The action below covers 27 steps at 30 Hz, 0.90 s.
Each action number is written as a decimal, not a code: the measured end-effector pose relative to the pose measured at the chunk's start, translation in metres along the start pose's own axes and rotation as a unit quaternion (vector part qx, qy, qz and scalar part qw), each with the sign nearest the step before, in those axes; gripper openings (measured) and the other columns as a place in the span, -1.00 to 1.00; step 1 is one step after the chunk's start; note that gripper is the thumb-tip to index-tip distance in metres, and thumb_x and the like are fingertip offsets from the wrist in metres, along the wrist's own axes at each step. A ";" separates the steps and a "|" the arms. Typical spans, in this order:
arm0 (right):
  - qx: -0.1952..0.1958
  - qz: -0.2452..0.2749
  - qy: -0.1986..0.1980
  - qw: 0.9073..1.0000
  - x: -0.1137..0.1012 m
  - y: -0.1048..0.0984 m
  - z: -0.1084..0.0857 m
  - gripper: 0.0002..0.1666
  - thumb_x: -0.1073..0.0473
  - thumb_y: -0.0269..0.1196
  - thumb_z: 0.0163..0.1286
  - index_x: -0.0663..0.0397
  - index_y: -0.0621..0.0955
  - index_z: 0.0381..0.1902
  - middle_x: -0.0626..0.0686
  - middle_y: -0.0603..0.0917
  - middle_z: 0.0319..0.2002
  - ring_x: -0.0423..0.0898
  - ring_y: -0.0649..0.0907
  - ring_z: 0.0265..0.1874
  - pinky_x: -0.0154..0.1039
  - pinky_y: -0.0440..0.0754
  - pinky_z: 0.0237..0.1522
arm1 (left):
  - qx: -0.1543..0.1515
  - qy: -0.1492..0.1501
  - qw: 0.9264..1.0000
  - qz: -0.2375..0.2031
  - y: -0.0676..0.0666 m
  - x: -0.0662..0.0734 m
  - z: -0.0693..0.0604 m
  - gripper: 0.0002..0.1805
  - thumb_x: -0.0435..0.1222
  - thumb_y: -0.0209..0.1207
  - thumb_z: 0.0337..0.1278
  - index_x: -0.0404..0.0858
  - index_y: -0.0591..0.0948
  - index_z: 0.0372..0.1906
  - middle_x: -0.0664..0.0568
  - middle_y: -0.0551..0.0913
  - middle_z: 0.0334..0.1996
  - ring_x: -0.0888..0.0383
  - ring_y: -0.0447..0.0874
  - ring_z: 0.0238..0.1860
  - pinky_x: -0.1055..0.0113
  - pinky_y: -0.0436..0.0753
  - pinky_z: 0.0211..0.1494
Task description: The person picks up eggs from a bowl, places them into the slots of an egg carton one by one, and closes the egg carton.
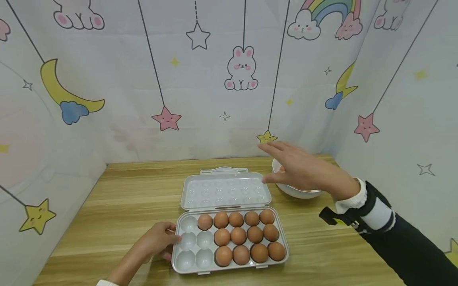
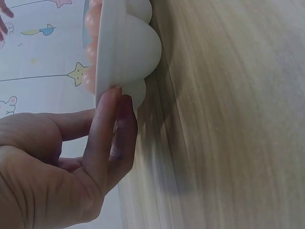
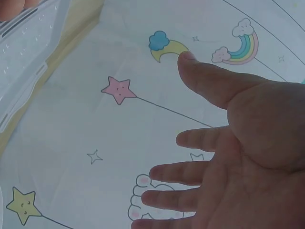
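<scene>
White plastic egg carton (image 1: 185, 260) sits on the wood-grain table (image 1: 125, 198), clear lid (image 1: 225, 192) flipped back, thirteen brown eggs (image 1: 237, 235) inside. Left hand (image 1: 157, 240) is pinching its left edge; right hand (image 1: 298, 167) is up in the air, fingers spread, holding nothing, partly hiding a round white bowl (image 1: 297, 194) near the cartoon-print curtain (image 1: 200, 79).

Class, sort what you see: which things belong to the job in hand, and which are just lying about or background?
In the job:
- open egg carton, gripped by the left hand
- brown eggs in its cups
- right hand, holding nothing
- white bowl, probably

Background:
- wooden table
- printed backdrop
</scene>
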State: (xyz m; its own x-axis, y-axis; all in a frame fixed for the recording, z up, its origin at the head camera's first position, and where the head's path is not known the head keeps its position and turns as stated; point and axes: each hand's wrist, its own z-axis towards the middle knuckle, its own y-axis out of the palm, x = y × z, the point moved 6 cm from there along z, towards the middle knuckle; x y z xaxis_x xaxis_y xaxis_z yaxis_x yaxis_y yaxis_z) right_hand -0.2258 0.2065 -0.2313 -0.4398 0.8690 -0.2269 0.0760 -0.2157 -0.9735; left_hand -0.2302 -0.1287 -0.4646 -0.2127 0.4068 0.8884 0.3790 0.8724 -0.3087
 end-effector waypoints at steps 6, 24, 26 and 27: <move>0.016 -0.004 0.020 1.000 0.018 -0.013 -0.008 0.03 -0.15 0.38 0.41 0.08 0.18 0.63 0.28 0.21 0.56 0.32 0.19 0.52 0.38 0.29 0.43 | -0.002 0.004 1.000 0.004 -0.001 0.000 0.001 -0.64 -0.55 0.22 0.27 -0.66 0.48 0.10 -0.11 0.72 -0.28 -0.03 0.73 -0.25 0.08 0.81 -0.41; 0.031 -0.020 0.079 0.996 0.101 -0.001 0.002 -0.05 -0.22 0.25 0.51 0.14 0.21 0.61 0.49 0.07 0.55 0.49 0.04 0.52 0.52 0.05 0.44 | -0.012 0.000 1.000 -0.001 0.000 -0.002 -0.001 -0.62 -0.54 0.22 0.27 -0.66 0.48 0.12 -0.11 0.72 -0.31 0.01 0.72 -0.31 0.12 0.80 -0.43; 0.030 -0.026 0.083 0.996 0.111 0.006 0.006 -0.07 -0.20 0.27 0.50 0.16 0.24 0.59 0.49 0.10 0.54 0.50 0.09 0.51 0.49 0.10 0.44 | -0.010 -0.003 1.000 -0.001 -0.001 -0.002 0.000 -0.62 -0.54 0.22 0.28 -0.66 0.48 0.12 -0.11 0.72 -0.31 0.01 0.72 -0.31 0.11 0.80 -0.43; 0.029 -0.030 0.086 0.995 0.117 0.010 0.009 -0.08 -0.19 0.27 0.50 0.17 0.26 0.58 0.50 0.13 0.53 0.50 0.12 0.49 0.48 0.13 0.44 | -0.010 -0.004 1.000 -0.001 -0.001 -0.003 0.000 -0.63 -0.54 0.22 0.28 -0.66 0.48 0.12 -0.11 0.72 -0.31 0.01 0.72 -0.31 0.11 0.80 -0.43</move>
State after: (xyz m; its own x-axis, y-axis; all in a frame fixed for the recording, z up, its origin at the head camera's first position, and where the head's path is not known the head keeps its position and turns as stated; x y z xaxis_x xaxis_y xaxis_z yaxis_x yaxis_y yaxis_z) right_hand -0.2841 0.3021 -0.2675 -0.2822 0.9431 -0.1756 0.0014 -0.1827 -0.9832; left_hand -0.2295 -0.1306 -0.4667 -0.2212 0.4071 0.8862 0.3958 0.8680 -0.2999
